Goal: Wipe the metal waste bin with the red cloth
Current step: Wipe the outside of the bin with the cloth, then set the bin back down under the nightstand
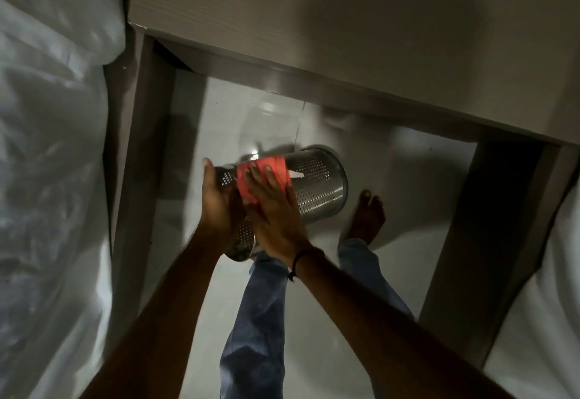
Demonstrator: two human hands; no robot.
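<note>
A perforated metal waste bin [317,183] is held tilted on its side in the air, above the floor. My left hand [219,201] grips its near end from the left. My right hand [273,210] lies flat on the bin's side, pressing the red cloth [251,179] against the metal. The cloth wraps over the bin's middle, and my fingers cover part of it. The bin's near rim is partly hidden behind my hands.
A grey desk top [345,22] overhangs the space, with legs at the left [138,147] and right [470,241]. White bedding [47,116] bulges on the left and more on the right [549,304]. My jeans-clad legs and bare foot [367,216] stand on the glossy floor.
</note>
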